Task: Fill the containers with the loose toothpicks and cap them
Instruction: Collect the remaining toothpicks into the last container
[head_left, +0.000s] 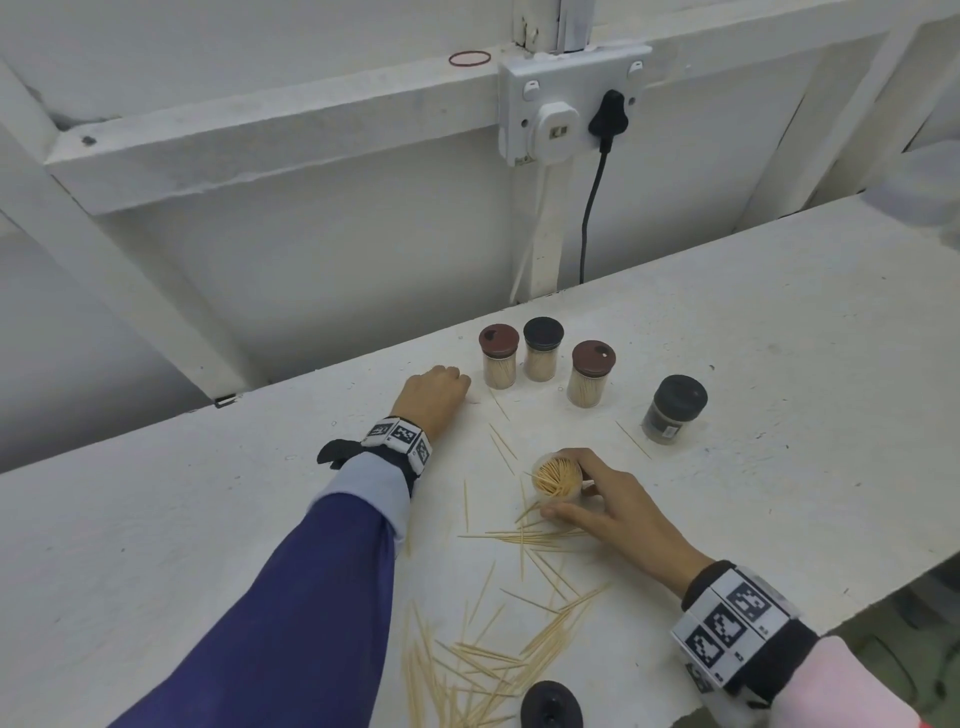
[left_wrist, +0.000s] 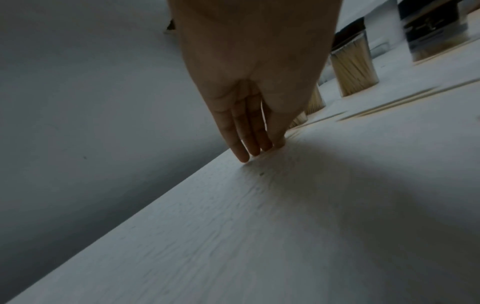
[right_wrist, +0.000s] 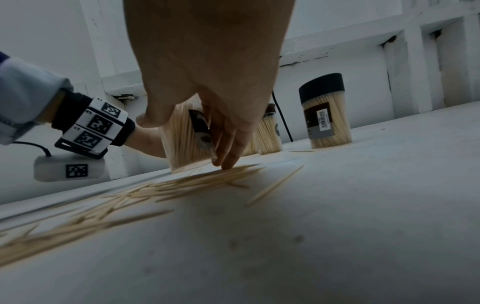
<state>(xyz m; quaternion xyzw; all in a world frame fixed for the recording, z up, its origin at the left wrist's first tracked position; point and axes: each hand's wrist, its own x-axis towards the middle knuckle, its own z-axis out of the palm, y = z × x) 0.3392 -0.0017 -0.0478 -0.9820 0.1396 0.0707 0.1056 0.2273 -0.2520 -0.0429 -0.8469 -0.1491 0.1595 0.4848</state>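
An open, uncapped container (head_left: 557, 475) packed with toothpicks stands mid-table. My right hand (head_left: 584, 493) holds it, thumb in front and fingers round the back. In the right wrist view the fingertips (right_wrist: 226, 162) also touch loose toothpicks (right_wrist: 197, 181) beside that container (right_wrist: 182, 139). Loose toothpicks (head_left: 498, 649) lie scattered toward the near edge. A loose black cap (head_left: 550, 704) lies at the bottom edge. My left hand (head_left: 436, 395) rests near the far edge with straight fingertips (left_wrist: 255, 149) on the table, holding nothing that I can see.
Three capped, filled containers (head_left: 498, 358) (head_left: 543, 348) (head_left: 592, 371) stand in a cluster right of my left hand. A dark container (head_left: 675, 408) with a black cap stands further right. The table's far edge (head_left: 311, 379) drops off behind. A wall socket with plugs (head_left: 569, 104) hangs above.
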